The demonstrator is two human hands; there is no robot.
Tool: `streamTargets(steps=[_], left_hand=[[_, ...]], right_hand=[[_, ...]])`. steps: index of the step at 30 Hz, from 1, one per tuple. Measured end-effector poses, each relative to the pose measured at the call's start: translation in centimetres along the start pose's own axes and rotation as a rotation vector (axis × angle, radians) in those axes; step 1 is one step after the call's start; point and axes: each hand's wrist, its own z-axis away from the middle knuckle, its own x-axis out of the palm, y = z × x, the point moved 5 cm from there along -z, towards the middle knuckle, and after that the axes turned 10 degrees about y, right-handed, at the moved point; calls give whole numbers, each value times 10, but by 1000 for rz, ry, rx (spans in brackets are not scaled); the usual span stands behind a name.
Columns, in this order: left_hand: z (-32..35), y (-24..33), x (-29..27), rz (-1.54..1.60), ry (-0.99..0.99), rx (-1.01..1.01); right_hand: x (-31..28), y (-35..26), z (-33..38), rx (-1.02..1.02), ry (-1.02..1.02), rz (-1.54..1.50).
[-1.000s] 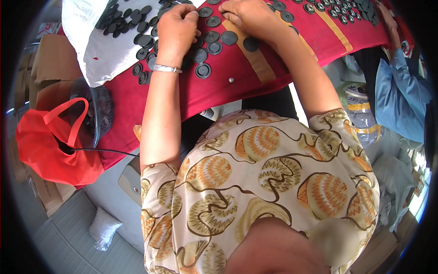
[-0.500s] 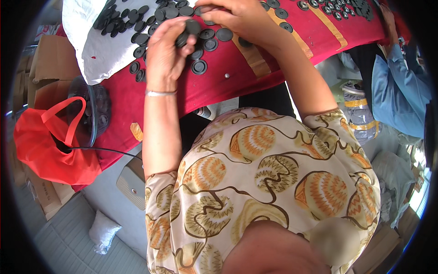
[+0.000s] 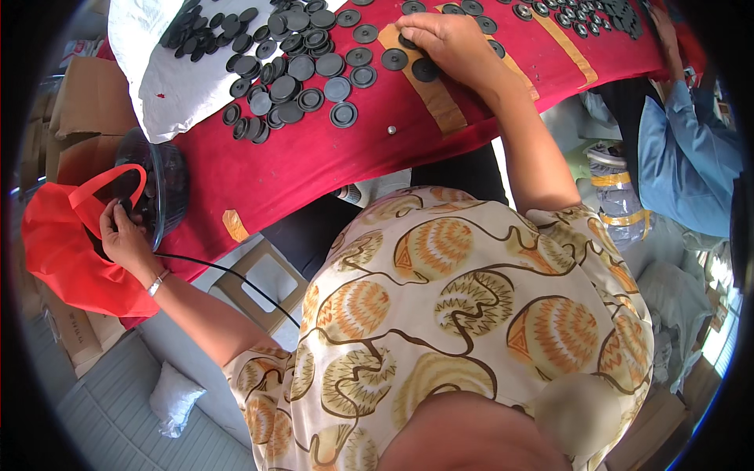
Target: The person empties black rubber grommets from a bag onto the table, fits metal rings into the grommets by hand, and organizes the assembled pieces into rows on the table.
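Head view: left hand [image 3: 124,235] curled at dark bowl [image 3: 161,188] on table's [image 3: 314,157] left edge, contents unclear. Right hand [image 3: 444,43] flat, fingers spread on black discs [image 3: 298,67] near far edge. Step judged: dropping sorted discs; next move called for gathering more.

Small hand-assembly workshop: counter [image 3: 314,165] draped in red cloth, piles of black round caps [image 3: 290,59], cardboard boxes [image 3: 86,102] stacked beside, second worker [image 3: 683,149] at the same counter.

red cloth [image 3: 314,157], blk discs [image 3: 298,67], red bag [image 3: 63,251]
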Motion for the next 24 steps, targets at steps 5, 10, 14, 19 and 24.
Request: streamTargets(steps=[5,10,14,19,24], left_hand=[[-30,-52,4,-422,-58,279],[-26,-58,26,-640,-297,336],[-34,-83,33,-716,-373,361],[-21,-85,57,-747,-516,405],[-11,-38,31,-585,-380,479]], right_hand=[[-1,12,2,200,-36,-92],[-5,28,11,323,-52,-82],[-5,30,11,264,-73,-39],[2,19,19,207,-67,169],[0,-6,12,13,-19,156]])
